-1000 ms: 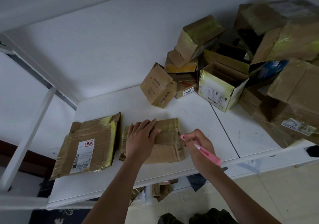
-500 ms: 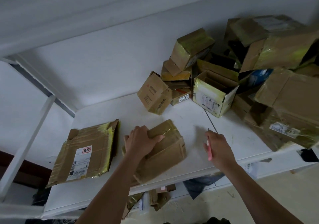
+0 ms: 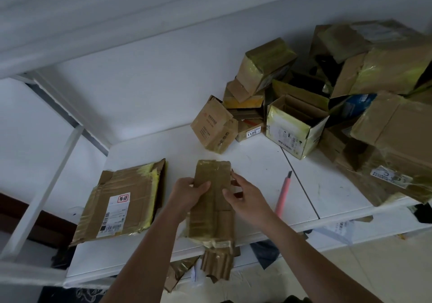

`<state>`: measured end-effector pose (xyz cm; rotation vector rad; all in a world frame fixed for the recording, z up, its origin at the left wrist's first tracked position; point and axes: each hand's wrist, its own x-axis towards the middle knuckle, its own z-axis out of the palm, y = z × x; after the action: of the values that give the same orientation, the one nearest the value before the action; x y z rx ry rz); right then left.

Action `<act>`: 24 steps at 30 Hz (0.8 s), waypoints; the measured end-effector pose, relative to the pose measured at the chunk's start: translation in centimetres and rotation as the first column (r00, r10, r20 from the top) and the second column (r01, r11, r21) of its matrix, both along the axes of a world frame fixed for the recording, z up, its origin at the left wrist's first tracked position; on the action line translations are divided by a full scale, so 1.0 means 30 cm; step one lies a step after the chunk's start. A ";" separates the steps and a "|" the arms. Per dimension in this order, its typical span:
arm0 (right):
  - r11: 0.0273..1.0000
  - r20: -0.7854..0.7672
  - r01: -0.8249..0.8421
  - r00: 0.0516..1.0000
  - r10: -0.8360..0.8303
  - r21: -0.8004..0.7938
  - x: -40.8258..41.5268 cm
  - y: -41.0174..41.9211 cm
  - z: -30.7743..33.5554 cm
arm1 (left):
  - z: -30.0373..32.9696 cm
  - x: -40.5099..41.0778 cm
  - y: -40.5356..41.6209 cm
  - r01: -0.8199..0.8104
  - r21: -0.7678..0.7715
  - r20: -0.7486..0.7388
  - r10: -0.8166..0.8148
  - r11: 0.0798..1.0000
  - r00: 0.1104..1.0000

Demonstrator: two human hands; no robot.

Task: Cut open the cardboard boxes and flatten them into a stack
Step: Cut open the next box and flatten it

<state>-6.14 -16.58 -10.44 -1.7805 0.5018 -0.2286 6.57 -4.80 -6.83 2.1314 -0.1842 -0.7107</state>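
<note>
A small taped cardboard box [image 3: 212,200], opened out long, stands lengthwise over the table's front edge. My left hand [image 3: 189,193] grips its left side, thumb across the top face. My right hand [image 3: 245,197] holds its right edge with thumb and fingers curled around it. The pink box cutter [image 3: 282,193] lies loose on the white table [image 3: 257,167], just right of my right hand. A flattened box with a shipping label [image 3: 124,202] lies flat at the left.
A heap of several unopened and open boxes [image 3: 327,97] fills the table's back right, one small box [image 3: 214,125] leaning at its left. Cardboard scraps [image 3: 177,272] hang below the front edge. A white frame post [image 3: 44,193] runs at the left.
My right hand has laid the pink cutter on the table and moved onto the box. The box has been turned lengthwise and raised between both hands.
</note>
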 end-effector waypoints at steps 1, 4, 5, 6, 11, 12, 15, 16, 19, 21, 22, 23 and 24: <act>1.000 0.006 0.000 1.000 0.000 -0.011 0.011 0.003 0.002 | -0.002 -0.005 0.014 -0.005 -0.014 -0.010 0.005 1.000 1.000; 1.000 -0.001 -0.015 1.000 0.015 -0.018 0.028 0.010 -0.007 | -0.032 -0.019 0.042 -0.039 0.037 0.140 0.033 0.999 0.990; 1.000 -0.004 -0.016 1.000 0.016 -0.022 0.033 0.014 -0.011 | -0.042 -0.024 0.046 -0.053 0.056 0.191 0.041 0.997 0.981; 0.999 -0.006 -0.012 1.000 0.012 -0.034 0.040 0.018 -0.015 | -0.049 -0.029 0.048 -0.067 0.067 0.231 0.050 0.996 0.972; 0.995 -0.049 0.023 0.998 -0.028 -0.097 0.054 0.023 -0.021 | -0.070 -0.040 0.056 -0.080 0.100 0.354 0.040 0.992 0.934; 0.996 -0.052 0.022 0.998 -0.026 -0.088 0.054 0.019 -0.022 | -0.074 -0.040 0.057 -0.076 0.108 0.369 0.031 0.991 0.929; 0.999 -0.061 0.025 0.998 -0.027 -0.040 0.052 0.007 -0.026 | -0.078 -0.041 0.056 -0.063 0.106 0.382 0.018 0.992 0.924; 0.999 -0.060 0.034 0.998 -0.035 -0.013 0.047 0.003 -0.028 | -0.078 -0.040 0.056 -0.055 0.097 0.374 0.015 0.994 0.927; 0.994 -0.051 0.056 0.997 -0.052 0.089 0.026 -0.009 -0.033 | -0.072 -0.035 0.057 -0.017 0.070 0.325 -0.007 0.997 0.946; 0.990 -0.048 0.076 0.996 -0.070 0.122 0.015 -0.016 -0.036 | -0.065 -0.034 0.054 0.021 0.056 0.313 -0.038 0.998 0.949; 0.989 -0.044 0.084 0.996 -0.079 0.120 0.011 -0.018 -0.036 | -0.058 -0.037 0.051 0.038 0.051 0.314 -0.052 0.998 0.948; 0.990 -0.039 0.090 0.996 -0.086 0.111 0.007 -0.018 -0.037 | -0.050 -0.040 0.048 0.054 0.041 0.309 -0.064 0.998 0.949; 0.990 -0.032 0.094 0.995 -0.091 0.106 0.002 -0.016 -0.036 | -0.043 -0.043 0.044 0.072 0.031 0.295 -0.078 0.997 0.952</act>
<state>-6.08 -17.06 -11.54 -1.6593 0.6064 -0.2380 5.27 -3.49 -8.11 2.2526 -0.4233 -0.4325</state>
